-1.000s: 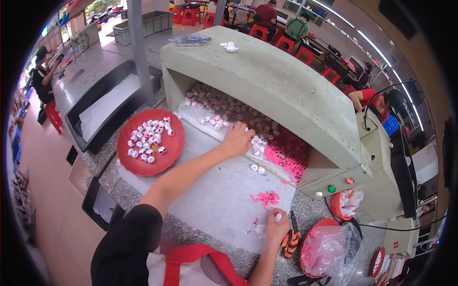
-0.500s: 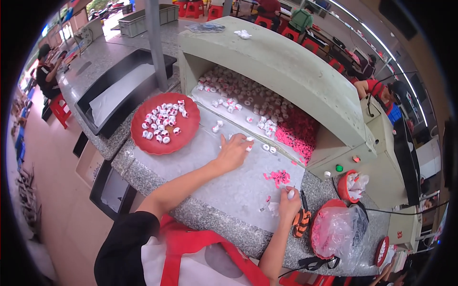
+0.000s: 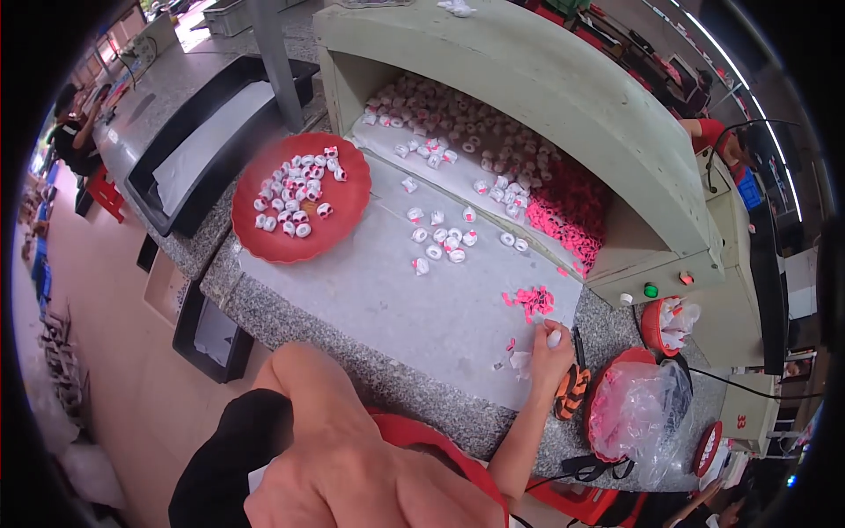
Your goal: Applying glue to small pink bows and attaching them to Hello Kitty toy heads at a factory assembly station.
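My left hand (image 3: 352, 480) is raised close in front of me, its back showing large and its fingers hidden below the lower edge. On the right of the work sheet (image 3: 387, 290), my right hand (image 3: 551, 356) is closed, with a small white rounded thing showing at the thumb; what it pinches I cannot make out. Just beyond it lies a heap of small pink pieces (image 3: 533, 303). Several small white ring-shaped pieces (image 3: 452, 239) with pink marks lie loose mid-sheet. More of them fill part of a red scalloped plate (image 3: 339, 207) at the left.
A pale green box-shaped housing (image 3: 528, 97) arches over more white and pink pieces. Black trays (image 3: 158, 207) stand left beside a metal post (image 3: 277, 70). Orange-black scissors (image 3: 572, 392), a plastic bag (image 3: 647, 405) and a red cup (image 3: 656, 330) are at right. Other people sit farther off.
My left hand has drawn back from the white pieces at mid-sheet and up towards me, uncovering a cluster there. My right hand keeps its place by the pink heap. The view has shifted slightly.
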Motion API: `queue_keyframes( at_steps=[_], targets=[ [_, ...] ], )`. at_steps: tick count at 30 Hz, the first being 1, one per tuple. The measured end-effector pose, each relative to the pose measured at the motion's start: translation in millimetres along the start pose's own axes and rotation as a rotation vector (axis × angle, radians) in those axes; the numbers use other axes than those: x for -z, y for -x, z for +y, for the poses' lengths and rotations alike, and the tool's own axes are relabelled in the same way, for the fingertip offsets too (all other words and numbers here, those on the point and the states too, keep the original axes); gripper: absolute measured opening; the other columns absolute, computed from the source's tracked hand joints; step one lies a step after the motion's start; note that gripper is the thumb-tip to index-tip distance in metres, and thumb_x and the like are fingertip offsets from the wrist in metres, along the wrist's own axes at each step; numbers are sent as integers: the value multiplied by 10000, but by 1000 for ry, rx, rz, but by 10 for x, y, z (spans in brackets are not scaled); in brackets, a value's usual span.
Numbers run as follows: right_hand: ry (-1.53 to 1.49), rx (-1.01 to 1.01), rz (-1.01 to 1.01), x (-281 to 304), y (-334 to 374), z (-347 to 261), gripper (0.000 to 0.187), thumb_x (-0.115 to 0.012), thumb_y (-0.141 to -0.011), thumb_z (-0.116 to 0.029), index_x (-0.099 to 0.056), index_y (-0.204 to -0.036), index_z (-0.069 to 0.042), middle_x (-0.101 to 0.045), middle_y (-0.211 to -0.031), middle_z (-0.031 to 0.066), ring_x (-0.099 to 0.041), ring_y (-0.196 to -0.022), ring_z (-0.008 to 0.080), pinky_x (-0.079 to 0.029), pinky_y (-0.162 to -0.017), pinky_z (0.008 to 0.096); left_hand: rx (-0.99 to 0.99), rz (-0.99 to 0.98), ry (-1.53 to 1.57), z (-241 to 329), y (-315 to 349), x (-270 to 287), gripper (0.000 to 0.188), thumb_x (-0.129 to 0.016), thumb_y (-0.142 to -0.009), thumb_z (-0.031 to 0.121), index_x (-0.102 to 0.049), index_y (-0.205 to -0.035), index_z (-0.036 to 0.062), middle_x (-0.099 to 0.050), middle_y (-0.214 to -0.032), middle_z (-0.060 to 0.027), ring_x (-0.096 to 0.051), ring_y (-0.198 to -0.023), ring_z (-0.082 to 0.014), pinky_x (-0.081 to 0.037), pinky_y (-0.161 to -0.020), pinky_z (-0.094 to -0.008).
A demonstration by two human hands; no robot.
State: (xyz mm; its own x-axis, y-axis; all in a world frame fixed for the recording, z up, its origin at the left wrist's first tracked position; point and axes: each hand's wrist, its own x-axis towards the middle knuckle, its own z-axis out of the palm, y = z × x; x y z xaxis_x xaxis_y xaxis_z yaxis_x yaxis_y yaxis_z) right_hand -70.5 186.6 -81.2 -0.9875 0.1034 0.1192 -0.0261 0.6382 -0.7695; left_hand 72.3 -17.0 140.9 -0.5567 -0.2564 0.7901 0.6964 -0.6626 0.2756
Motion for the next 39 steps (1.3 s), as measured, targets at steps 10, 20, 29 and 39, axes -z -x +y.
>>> queue_keyframes(
  at_steps=[10, 20, 29, 39],
  targets=[
    [53, 31, 2, 49, 13, 75, 181, -622, -732, -162, -600, -858, -34, -630, -742, 131, -613, -675, 242, -460, -635, 324, 249, 50, -37, 31, -62, -57, 82, -625, -728, 40, -661, -679, 96, -619, -765, -23, -465, -658, -111, -342, -566, -227],
    [3, 15, 26, 45, 49, -37, 225, -620, -729, -134, -579, -917, -17, -604, -729, 93, -567, -660, 183, -447, -640, 300, 557, -12, -1593, -694, 805, 1725, 232, -648, -718, 134, -572, -919, 46, -512, -851, -89, -551, -688, -232, -453, -579, -330],
    [-275, 104, -2, 323, 311, -14, 388, -578, -729, 0, -421, -1084, -8, -511, -859, 74, -512, -708, 146, -434, -686, 250, 1053, 582, -564, -877, 1002, 1857, 273, -600, -795, 128, -556, -1031, -3, -570, -960, -86, -592, -840, -214, -493, -728, -276],
    [-730, -8, 112, 550, 737, -992, 324, -555, -643, -78, -467, -940, 15, -478, -814, 79, -485, -688, 123, -408, -648, 227, 974, 297, -390, -1005, 643, 1062, 340, -558, -762, -85, -508, -1095, -38, -555, -1001, -111, -573, -906, -178, -492, -787, -276]
  ],
)
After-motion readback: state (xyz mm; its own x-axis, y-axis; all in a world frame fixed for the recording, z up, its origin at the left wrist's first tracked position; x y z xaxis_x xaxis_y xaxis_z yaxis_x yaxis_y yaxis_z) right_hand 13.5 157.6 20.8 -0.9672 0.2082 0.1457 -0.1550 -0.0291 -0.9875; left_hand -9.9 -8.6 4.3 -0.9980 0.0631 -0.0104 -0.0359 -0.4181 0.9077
